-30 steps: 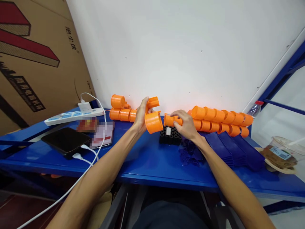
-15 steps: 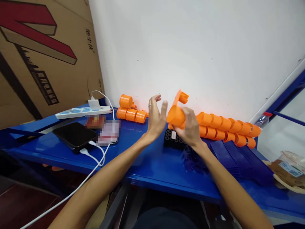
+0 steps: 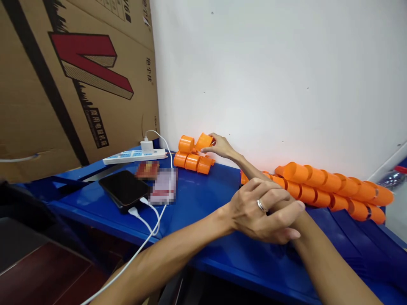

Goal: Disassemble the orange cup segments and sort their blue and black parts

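Observation:
An orange curved plastic piece [image 3: 204, 142], shaped like a short cylinder, is pinched in my right hand [image 3: 221, 146] at the top of the small left-hand stack of similar orange pieces [image 3: 191, 162]. It is next to another orange piece [image 3: 186, 143] on that stack's upper row. My left hand [image 3: 263, 209], with a ring on one finger, hangs loosely bent over my right forearm. Its fingers are apart and no object shows in them; the palm side is hidden. Behind it, the black block seen earlier is out of sight.
A long double row of orange pieces [image 3: 330, 186] lies along the wall at right, with dark blue plastic parts [image 3: 346, 237] in front. At left on the blue table [image 3: 203, 199] are a power strip [image 3: 135, 156], a black device [image 3: 123, 190] and white cables [image 3: 152, 216]. A large cardboard box [image 3: 127, 118] stands behind.
My right hand has carried the orange piece left, from the middle of the table to the left stack. My left hand has moved right and down, now over my right forearm. The view has turned left.

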The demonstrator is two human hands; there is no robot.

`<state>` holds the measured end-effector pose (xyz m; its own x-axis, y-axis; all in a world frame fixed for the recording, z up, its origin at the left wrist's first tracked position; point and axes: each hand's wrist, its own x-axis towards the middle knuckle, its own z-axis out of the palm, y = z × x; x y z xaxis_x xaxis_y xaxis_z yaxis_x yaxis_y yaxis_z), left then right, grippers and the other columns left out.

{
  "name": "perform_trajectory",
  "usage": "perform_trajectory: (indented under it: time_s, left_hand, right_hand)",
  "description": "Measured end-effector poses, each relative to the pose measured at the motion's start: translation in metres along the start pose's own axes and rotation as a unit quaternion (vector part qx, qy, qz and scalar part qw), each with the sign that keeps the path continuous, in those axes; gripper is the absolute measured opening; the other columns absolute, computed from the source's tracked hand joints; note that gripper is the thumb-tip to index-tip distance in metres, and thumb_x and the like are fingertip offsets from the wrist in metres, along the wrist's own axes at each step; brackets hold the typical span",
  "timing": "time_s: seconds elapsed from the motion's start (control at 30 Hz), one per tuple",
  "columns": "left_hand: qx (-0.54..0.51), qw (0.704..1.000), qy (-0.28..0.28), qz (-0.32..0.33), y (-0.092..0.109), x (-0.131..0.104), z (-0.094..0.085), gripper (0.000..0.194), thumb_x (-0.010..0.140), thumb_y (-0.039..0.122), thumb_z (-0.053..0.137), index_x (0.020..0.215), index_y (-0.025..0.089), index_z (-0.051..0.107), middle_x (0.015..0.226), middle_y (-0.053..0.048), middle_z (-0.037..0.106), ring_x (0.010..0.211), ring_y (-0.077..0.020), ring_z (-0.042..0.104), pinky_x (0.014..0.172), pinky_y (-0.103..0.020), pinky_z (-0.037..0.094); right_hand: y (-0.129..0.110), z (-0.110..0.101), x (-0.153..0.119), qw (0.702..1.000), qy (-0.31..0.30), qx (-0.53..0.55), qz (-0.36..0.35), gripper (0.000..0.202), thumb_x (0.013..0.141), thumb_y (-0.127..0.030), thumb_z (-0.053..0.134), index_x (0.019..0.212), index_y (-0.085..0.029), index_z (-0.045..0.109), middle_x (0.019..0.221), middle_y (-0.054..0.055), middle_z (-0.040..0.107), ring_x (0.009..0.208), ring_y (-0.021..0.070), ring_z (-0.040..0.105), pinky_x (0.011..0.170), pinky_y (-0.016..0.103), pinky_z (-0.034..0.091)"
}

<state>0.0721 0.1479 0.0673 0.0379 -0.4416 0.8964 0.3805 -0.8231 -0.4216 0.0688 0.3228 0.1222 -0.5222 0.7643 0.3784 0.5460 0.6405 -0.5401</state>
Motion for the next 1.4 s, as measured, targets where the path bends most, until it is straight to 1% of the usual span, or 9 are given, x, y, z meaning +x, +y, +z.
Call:
perform_trajectory:
  time_s: [0.27,0.43,0.53,0.73,0.9,1.03,1.23,1.3,1.4]
  left_hand:
    - [0.026,0.998,-0.059,0.019,-0.001,-0.011,0.002,0.041,0.101,0.056,0.051,0.108,0.023,0.075,0.106,-0.009,0.070,0.102,-0.0214,0.067,0.084,-0.037,0.055]
    - [0.041,0.995,-0.085,0.020,-0.001,-0.010,0.001,0.044,0.102,0.060,0.046,0.109,0.029,0.077,0.108,-0.007,0.072,0.099,-0.0211,0.068,0.077,-0.035,0.056]
    - [0.043,0.998,-0.050,0.015,-0.001,-0.009,0.001,0.040,0.102,0.056,0.050,0.106,0.028,0.077,0.106,-0.007,0.072,0.094,-0.0202,0.068,0.077,-0.035,0.055]
    - [-0.010,0.992,-0.126,0.000,-0.001,-0.017,0.002,0.041,0.101,0.056,0.051,0.115,0.023,0.072,0.104,-0.011,0.070,0.098,-0.0245,0.068,0.080,-0.040,0.054]
    - [0.009,0.997,-0.075,-0.021,-0.006,-0.009,-0.005,0.036,0.102,0.046,0.049,0.121,0.020,0.066,0.103,-0.010,0.069,0.093,-0.0228,0.067,0.081,-0.039,0.052]
    - [-0.003,0.999,-0.027,-0.038,-0.012,0.005,-0.011,0.033,0.102,0.038,0.050,0.122,0.014,0.061,0.094,-0.010,0.069,0.085,-0.0223,0.065,0.076,-0.037,0.051]
    - [0.024,0.996,-0.025,-0.086,-0.019,0.011,-0.020,0.036,0.099,0.028,0.050,0.132,0.018,0.054,0.097,-0.010,0.068,0.086,-0.0236,0.064,0.073,-0.038,0.052]
    - [0.037,0.993,-0.020,-0.107,-0.024,0.008,-0.024,0.035,0.098,0.028,0.051,0.132,0.020,0.053,0.097,-0.009,0.067,0.085,-0.0234,0.063,0.073,-0.039,0.053]
    - [0.062,0.989,-0.022,-0.132,-0.032,0.001,-0.029,0.032,0.098,0.032,0.052,0.128,0.022,0.055,0.096,-0.008,0.066,0.085,-0.0233,0.065,0.071,-0.039,0.054]
  right_hand:
    - [0.010,0.018,0.032,0.999,-0.030,-0.010,0.037,0.048,0.067,-0.035,0.081,0.109,-0.017,0.065,0.105,0.004,0.072,0.092,0.0204,0.063,0.078,0.031,0.046]
    - [0.014,0.025,0.037,0.998,-0.046,0.007,0.033,0.047,0.068,-0.035,0.081,0.108,-0.017,0.065,0.103,0.005,0.072,0.091,0.0211,0.064,0.080,0.032,0.047]
    - [0.014,0.032,0.035,0.998,-0.040,-0.025,0.031,0.051,0.070,-0.033,0.083,0.115,-0.016,0.065,0.109,0.007,0.073,0.095,0.0222,0.065,0.082,0.033,0.048]
    - [0.015,0.035,0.023,0.997,-0.033,-0.067,0.029,0.064,0.084,-0.039,0.082,0.137,-0.012,0.059,0.133,0.017,0.070,0.112,0.0257,0.068,0.095,0.036,0.052]
    - [0.011,-0.006,-0.004,0.996,-0.011,-0.091,-0.007,0.053,0.097,-0.040,0.070,0.141,-0.012,0.059,0.140,0.021,0.066,0.119,0.0269,0.068,0.100,0.039,0.053]
    - [0.014,-0.070,-0.048,0.983,0.030,-0.180,-0.024,0.037,0.095,-0.026,0.069,0.129,-0.012,0.067,0.127,0.017,0.074,0.117,0.0275,0.069,0.102,0.041,0.052]
    - [0.043,-0.166,-0.136,0.937,0.036,-0.343,0.056,0.051,0.084,-0.013,0.068,0.134,-0.012,0.066,0.125,0.017,0.075,0.119,0.0344,0.068,0.103,0.048,0.051]
    - [0.054,-0.178,-0.162,0.925,0.048,-0.368,0.085,0.054,0.081,-0.011,0.066,0.135,-0.013,0.065,0.126,0.017,0.074,0.120,0.0355,0.067,0.102,0.050,0.052]
    - [0.063,-0.169,-0.185,0.921,0.053,-0.376,0.084,0.056,0.079,-0.010,0.067,0.135,-0.015,0.066,0.130,0.017,0.073,0.124,0.0356,0.065,0.102,0.050,0.052]
